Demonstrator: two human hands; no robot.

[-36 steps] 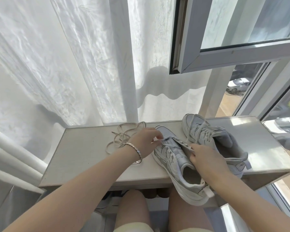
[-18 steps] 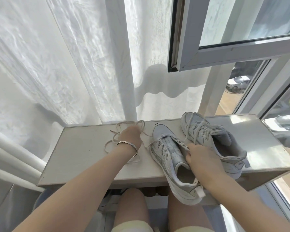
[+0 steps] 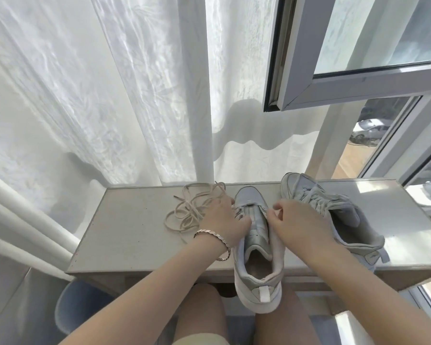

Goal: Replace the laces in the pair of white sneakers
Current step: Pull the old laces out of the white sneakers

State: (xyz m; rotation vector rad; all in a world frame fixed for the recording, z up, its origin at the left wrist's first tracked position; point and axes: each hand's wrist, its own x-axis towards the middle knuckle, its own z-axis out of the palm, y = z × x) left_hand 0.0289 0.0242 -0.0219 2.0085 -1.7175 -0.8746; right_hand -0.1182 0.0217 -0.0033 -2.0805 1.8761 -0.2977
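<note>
A white curtain [image 3: 90,95] hangs at the left behind the tabletop [image 3: 135,227]. A tangle of loose laces [image 3: 192,212] lies on the tabletop, just beside the left hand [image 3: 222,220], which wears a bracelet [image 3: 213,236] at the wrist. That hand lies against the left side of the near sneaker [image 3: 256,257], its fingertips at the eyelets; whether its grip is closed on anything cannot be told. The near sneaker points away from the person, its heel hanging over the tabletop's front edge. The right hand [image 3: 299,220] has curled fingers, and its grip pinches the lace [image 3: 262,208] at the eyelets. The far sneaker [image 3: 334,210] lies further right, laced. An open window [image 3: 334,90] and a parked car [image 3: 368,131] show beyond.
</note>
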